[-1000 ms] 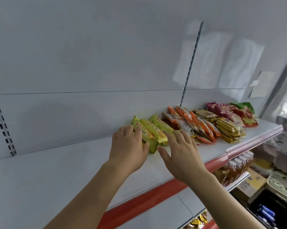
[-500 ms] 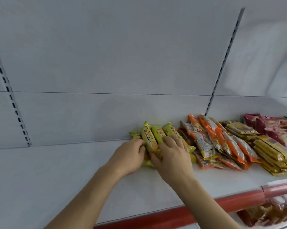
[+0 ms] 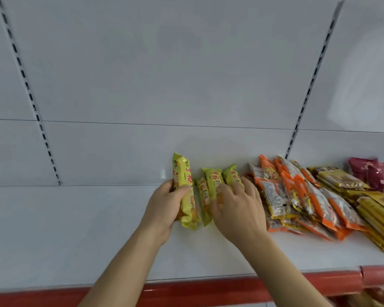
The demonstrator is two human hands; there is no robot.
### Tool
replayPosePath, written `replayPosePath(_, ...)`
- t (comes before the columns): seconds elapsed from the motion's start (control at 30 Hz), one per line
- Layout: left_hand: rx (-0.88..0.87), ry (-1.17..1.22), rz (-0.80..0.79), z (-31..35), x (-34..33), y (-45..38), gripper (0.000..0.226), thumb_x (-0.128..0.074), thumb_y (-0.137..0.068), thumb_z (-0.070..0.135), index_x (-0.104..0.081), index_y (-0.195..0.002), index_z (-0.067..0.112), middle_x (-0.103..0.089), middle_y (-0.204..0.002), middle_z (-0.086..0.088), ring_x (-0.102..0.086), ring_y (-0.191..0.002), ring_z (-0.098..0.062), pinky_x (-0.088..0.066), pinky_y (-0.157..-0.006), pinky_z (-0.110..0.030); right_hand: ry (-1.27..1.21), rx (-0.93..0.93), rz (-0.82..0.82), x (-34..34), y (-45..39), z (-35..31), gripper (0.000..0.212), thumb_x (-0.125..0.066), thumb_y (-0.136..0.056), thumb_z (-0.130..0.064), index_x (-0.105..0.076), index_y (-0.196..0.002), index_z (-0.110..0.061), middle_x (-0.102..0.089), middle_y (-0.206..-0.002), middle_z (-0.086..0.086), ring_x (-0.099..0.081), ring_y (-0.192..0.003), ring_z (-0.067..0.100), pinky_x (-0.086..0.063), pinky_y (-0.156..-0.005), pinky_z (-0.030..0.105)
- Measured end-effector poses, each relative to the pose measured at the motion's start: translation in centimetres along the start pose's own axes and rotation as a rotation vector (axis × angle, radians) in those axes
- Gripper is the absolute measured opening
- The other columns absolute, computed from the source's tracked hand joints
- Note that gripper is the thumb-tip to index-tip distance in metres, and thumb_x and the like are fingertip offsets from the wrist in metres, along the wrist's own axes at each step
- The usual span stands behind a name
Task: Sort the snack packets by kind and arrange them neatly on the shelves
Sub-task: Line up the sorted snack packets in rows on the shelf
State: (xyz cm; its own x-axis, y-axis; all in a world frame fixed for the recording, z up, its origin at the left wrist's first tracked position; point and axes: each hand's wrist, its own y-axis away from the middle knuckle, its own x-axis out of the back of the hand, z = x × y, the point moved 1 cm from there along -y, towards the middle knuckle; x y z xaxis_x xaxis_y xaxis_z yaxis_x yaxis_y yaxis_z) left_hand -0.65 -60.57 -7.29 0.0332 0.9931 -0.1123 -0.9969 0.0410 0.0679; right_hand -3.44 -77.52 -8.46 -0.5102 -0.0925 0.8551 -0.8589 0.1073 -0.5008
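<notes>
Two hands reached over white shelf (image 3: 76, 229). Left hand (image 3: 164, 207) gripped yellow packet (image 3: 184, 187), fingers curled round it. Right hand (image 3: 237, 207) lay palm-down, fingers spread, on neighbouring yellow packets (image 3: 211, 180).

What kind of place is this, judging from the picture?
Most likely a small shop or a mock-up of one. A white retail shelf with a red front strip and slotted uprights carries snack packets grouped by kind, such as the orange packets.
</notes>
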Motion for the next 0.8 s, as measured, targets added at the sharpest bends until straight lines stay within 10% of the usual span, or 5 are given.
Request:
replayPosePath(0.17,-0.026,0.009,-0.005,0.3,1.1,-0.2,0.037,-0.066,-0.098,0.014,-0.062,-0.132,0.030,-0.075,-0.115,-0.005,-0.075,-0.102,-0.028,-0.060,-0.094,-0.054,0.065,-0.021,-0.022,-0.1,-0.4,-1.0,0.036,-0.057,-0.086,-0.052,-0.072,-0.098,-0.021,-0.076,-0.087,0.004,-0.059,-0.119,0.035,-0.036,-0.113,0.050)
replayPosePath(0.37,-0.079,-0.010,0.010,0.5,0.6,-0.6,0.043,-0.067,-0.099,0.019,-0.056,-0.139,0.030,-0.072,-0.119,0.001,-0.073,-0.104,-0.026,-0.058,-0.096,-0.056,-0.143,-0.068,0.271,1.8,0.1,-1.1,0.020,-0.066,-0.079,-0.016,-0.074,-0.098,-0.013,-0.074,-0.079,0.002,-0.070,-0.078,0.027,-0.048,-0.101,0.045)
replayPosePath(0.53,-0.100,0.097,-0.025,0.7,-1.5,-0.6,0.028,-0.056,-0.106,0.026,-0.056,-0.133,0.034,-0.076,-0.107,0.000,-0.077,-0.089,-0.017,-0.062,-0.070,-0.037,-0.399,0.065,0.410,2.8,3.0,-3.4,0.034,-0.078,-0.082,-0.021,-0.069,-0.114,-0.015,-0.072,-0.104,-0.007,-0.066,-0.095,0.014,-0.055,-0.081,0.030)
replayPosePath(0.63,-0.043,0.173,-0.114,1.3,-2.8,-0.1,0.031,-0.060,-0.100,0.050,-0.061,-0.120,0.026,-0.077,-0.102,-0.002,-0.077,-0.084,-0.013,-0.058,-0.061,-0.027,-0.463,0.184,0.386,2.1,4.2,-4.2,0.038,-0.064,-0.090,-0.028,-0.065,-0.124,-0.012,-0.069,-0.121,-0.005,-0.065,-0.108,0.013,-0.054,-0.087,0.029)
replayPosePath(0.8,0.006,0.227,-0.101,1.0,-3.0,-0.6,0.044,-0.080,-0.088,0.028,-0.060,-0.125,0.017,-0.075,-0.107,-0.013,-0.077,-0.089,-0.025,-0.063,-0.070,-0.039,-0.495,0.190,0.339,2.6,3.0,-1.8,0.036,-0.046,-0.100,-0.024,-0.067,-0.126,-0.011,-0.069,-0.124,-0.003,-0.057,-0.124,0.016,-0.049,-0.102,0.035)
